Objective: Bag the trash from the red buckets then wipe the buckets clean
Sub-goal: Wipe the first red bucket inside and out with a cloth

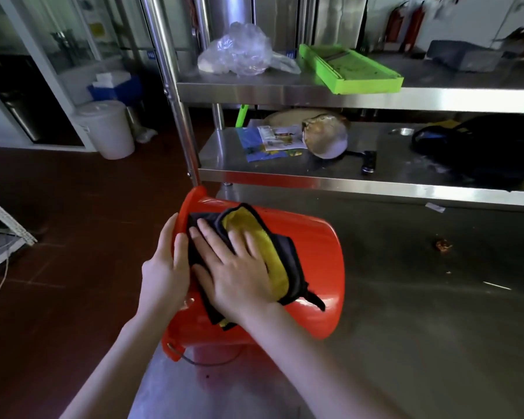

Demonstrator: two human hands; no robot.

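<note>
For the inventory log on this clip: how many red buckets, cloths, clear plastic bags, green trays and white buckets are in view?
Red bucket: 1
Cloth: 1
Clear plastic bag: 1
Green tray: 1
White bucket: 1
Total: 5

Both bare forearms reach in from the bottom edge, close together. The left hand (164, 267) curls round the rim of the red bucket (315, 267). The right hand (235, 267) lies flat, fingers spread, pressing the cloth (276, 267).
</note>
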